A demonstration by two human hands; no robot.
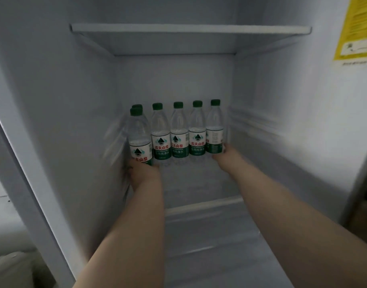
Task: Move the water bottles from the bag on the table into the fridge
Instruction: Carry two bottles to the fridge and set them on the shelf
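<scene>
Several clear water bottles with green caps and green-and-white labels stand in a row at the back of a glass fridge shelf (199, 202). My left hand (142, 170) grips the base of the leftmost front bottle (139, 140), which stands in front of another bottle whose cap just shows. My right hand (222, 154) holds the bottom of the rightmost bottle (214, 129). Three bottles (179, 132) stand between them. Both forearms reach into the fridge. My fingers are mostly hidden behind the bottles.
An upper shelf (188, 29) spans the fridge above the bottles. White fridge walls close in on the left and right. A yellow sticker (357, 28) is on the right wall. The fridge's left edge (32, 163) runs diagonally at the left.
</scene>
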